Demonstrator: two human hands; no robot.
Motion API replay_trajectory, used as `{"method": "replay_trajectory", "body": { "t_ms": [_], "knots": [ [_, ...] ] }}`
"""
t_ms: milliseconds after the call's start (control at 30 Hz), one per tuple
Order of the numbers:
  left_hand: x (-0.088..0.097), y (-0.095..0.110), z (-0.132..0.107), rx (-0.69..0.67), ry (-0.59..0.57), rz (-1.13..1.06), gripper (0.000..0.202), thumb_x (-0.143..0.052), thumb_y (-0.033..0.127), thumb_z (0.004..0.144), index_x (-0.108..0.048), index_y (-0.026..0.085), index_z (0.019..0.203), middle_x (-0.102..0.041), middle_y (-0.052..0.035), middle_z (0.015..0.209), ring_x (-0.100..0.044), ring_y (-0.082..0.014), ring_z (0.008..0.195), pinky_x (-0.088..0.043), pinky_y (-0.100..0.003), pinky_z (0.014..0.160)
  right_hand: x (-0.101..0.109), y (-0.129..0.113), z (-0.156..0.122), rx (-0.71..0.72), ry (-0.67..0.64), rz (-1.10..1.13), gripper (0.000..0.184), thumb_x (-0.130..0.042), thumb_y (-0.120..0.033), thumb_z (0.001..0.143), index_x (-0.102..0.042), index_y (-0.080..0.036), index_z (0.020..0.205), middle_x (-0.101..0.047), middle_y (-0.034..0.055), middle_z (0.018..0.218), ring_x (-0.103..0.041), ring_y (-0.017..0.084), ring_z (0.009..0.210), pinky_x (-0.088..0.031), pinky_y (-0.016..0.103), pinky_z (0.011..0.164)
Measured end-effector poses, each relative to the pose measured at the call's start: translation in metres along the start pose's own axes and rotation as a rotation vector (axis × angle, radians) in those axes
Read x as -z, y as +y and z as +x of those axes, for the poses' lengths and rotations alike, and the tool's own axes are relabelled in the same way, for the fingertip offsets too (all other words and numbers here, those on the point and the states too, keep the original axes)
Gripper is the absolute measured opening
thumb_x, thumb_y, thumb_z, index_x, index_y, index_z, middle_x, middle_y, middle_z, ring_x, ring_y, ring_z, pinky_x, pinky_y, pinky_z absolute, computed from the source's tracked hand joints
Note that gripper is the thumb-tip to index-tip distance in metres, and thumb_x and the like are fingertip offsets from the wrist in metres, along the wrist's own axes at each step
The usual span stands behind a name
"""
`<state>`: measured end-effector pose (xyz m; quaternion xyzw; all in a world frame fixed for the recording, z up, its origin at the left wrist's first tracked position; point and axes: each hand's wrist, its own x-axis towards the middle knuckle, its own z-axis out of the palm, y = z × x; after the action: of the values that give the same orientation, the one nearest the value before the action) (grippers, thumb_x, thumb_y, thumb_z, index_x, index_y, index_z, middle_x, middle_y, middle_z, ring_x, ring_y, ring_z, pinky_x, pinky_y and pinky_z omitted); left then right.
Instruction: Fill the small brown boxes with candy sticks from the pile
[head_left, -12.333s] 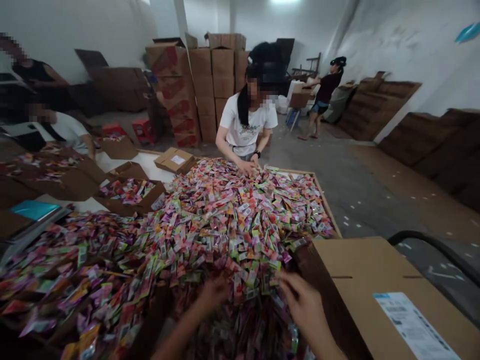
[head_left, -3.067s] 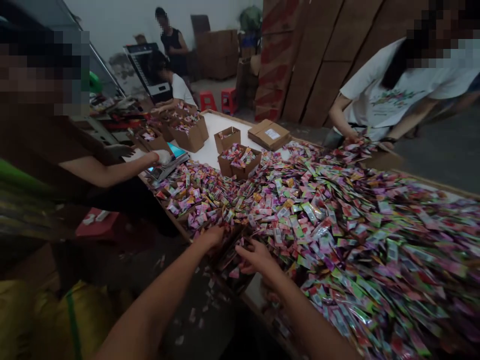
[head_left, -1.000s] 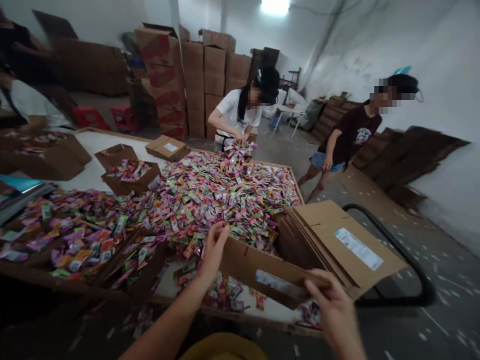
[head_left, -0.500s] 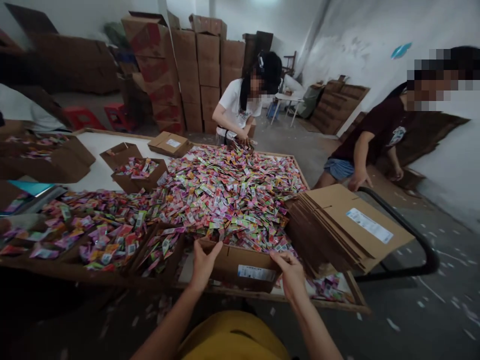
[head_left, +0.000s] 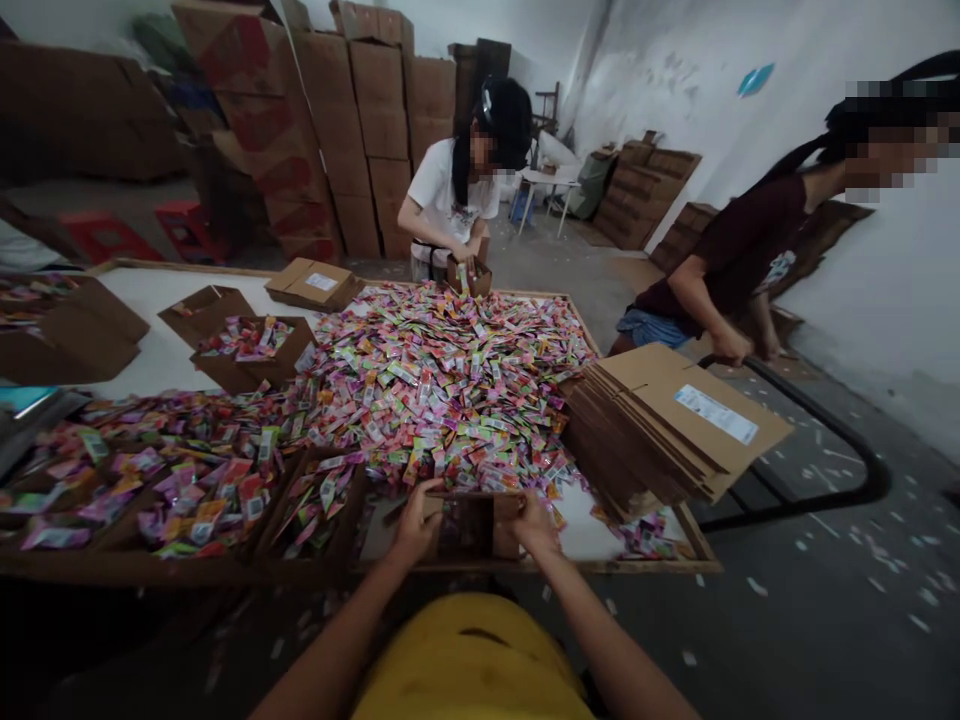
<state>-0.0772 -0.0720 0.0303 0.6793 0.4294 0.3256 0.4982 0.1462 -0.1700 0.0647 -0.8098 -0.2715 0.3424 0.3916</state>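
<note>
Near the front edge of the table I hold a brown cardboard box, its dark inside facing me. My left hand grips its left side, with the thumb and fingers round the flap. On the opposite side my right hand pinches the other flap. Just beyond the box spreads a big heap of small colourful packets. A stack of flattened cartons with a white label lies to the right of my right hand.
Boxes filled with packets line the table's left front. More open boxes stand behind them. Across the heap, a person in white handles a small box; at right, another person grasps a black cart handle.
The flat folded carton in my hands has been opened out into a box. The person across raises a small box into view; the person at right now grips the cart handle.
</note>
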Motion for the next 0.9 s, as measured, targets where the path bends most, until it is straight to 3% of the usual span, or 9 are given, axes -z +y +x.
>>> {"method": "replay_trajectory", "body": {
  "t_ms": [100, 167, 233, 433, 533, 600, 700, 800, 900],
  "knots": [
    [0.002, -0.003, 0.003, 0.04, 0.027, -0.06, 0.029, -0.055, 0.027, 0.074, -0.06, 0.019, 0.102, -0.068, -0.0064, 0.105, -0.063, -0.0213, 0.105, -0.047, -0.039, 0.099, 0.009, -0.013, -0.009, 0.432, -0.082, -0.137, 0.073, -0.082, -0.032, 0.058, -0.058, -0.023, 0.126, -0.058, 0.0116, 0.131, -0.05, 0.03, 0.126, -0.039, 0.046, 0.106],
    [0.007, -0.001, -0.001, 0.009, 0.041, -0.066, 0.023, -0.055, 0.031, 0.076, -0.064, 0.018, 0.093, -0.069, -0.0072, 0.098, -0.064, -0.0216, 0.1, -0.048, -0.039, 0.097, 0.023, -0.017, -0.022, 0.684, -0.301, -0.276, 0.085, -0.081, -0.048, 0.064, -0.049, -0.024, 0.139, -0.048, 0.0125, 0.144, -0.038, 0.031, 0.137, -0.032, 0.048, 0.113],
    [0.015, 0.002, -0.007, -0.055, -0.016, -0.054, 0.029, -0.054, 0.034, 0.078, -0.069, 0.018, 0.097, -0.068, -0.0098, 0.105, -0.062, -0.0224, 0.106, -0.047, -0.04, 0.1, 0.035, -0.015, -0.034, 0.768, -0.475, -0.402, 0.086, -0.078, -0.056, 0.068, -0.047, -0.026, 0.142, -0.047, 0.0116, 0.146, -0.037, 0.031, 0.138, -0.031, 0.049, 0.113],
    [0.052, 0.023, -0.023, -0.081, -0.357, 0.202, 0.044, -0.049, 0.04, 0.087, -0.064, 0.026, 0.126, -0.037, -0.0087, 0.154, -0.035, -0.0257, 0.142, -0.029, -0.043, 0.116, 0.026, -0.008, -0.033, 0.821, -0.357, -0.566, 0.038, -0.067, -0.037, 0.085, -0.066, -0.029, 0.123, -0.062, 0.0078, 0.128, -0.05, 0.027, 0.125, -0.038, 0.048, 0.107],
    [0.061, 0.041, -0.02, -0.087, -0.472, 0.465, 0.07, -0.07, 0.056, 0.071, -0.057, 0.025, 0.133, -0.021, -0.0144, 0.16, -0.018, -0.0348, 0.148, -0.021, -0.056, 0.116, 0.021, -0.015, -0.024, 0.798, -0.397, -0.567, 0.045, -0.072, -0.046, 0.079, -0.067, -0.029, 0.121, -0.061, 0.0079, 0.127, -0.051, 0.027, 0.122, -0.039, 0.047, 0.105],
    [0.058, 0.049, -0.014, -0.129, -0.478, 0.613, 0.081, -0.079, 0.06, 0.059, -0.058, 0.025, 0.129, -0.028, -0.0166, 0.157, -0.019, -0.0391, 0.146, -0.015, -0.065, 0.114, 0.021, -0.021, -0.021, 0.788, -0.426, -0.566, 0.059, -0.077, -0.055, 0.071, -0.066, -0.029, 0.123, -0.059, 0.0083, 0.128, -0.05, 0.029, 0.122, -0.039, 0.046, 0.104],
    [0.045, 0.054, -0.004, -0.205, -0.369, 0.676, 0.044, -0.072, 0.049, 0.074, -0.065, 0.026, 0.111, -0.054, -0.0103, 0.137, -0.042, -0.0317, 0.132, -0.02, -0.062, 0.114, 0.013, -0.027, -0.02, 0.74, -0.353, -0.567, 0.042, -0.077, -0.046, 0.074, -0.071, -0.028, 0.112, -0.063, 0.0064, 0.119, -0.052, 0.027, 0.116, -0.042, 0.043, 0.099],
    [0.024, 0.053, 0.001, -0.195, -0.258, 0.741, 0.016, -0.068, 0.03, 0.08, -0.067, 0.022, 0.094, -0.061, -0.0082, 0.117, -0.052, -0.027, 0.117, -0.026, -0.059, 0.112, -0.003, -0.023, -0.02, 0.682, -0.172, -0.628, 0.013, -0.07, -0.022, 0.081, -0.075, -0.027, 0.092, -0.067, 0.0042, 0.106, -0.055, 0.025, 0.107, -0.043, 0.042, 0.094],
    [0.004, 0.054, 0.001, -0.255, -0.263, 0.884, 0.009, -0.063, 0.02, 0.081, -0.068, 0.02, 0.089, -0.058, -0.0122, 0.118, -0.049, -0.0295, 0.121, -0.013, -0.065, 0.114, -0.017, -0.008, -0.024, 0.755, -0.101, -0.707, 0.023, -0.06, -0.015, 0.086, -0.073, -0.028, 0.1, -0.066, 0.005, 0.116, -0.052, 0.026, 0.113, -0.039, 0.047, 0.098]
  ]
}}
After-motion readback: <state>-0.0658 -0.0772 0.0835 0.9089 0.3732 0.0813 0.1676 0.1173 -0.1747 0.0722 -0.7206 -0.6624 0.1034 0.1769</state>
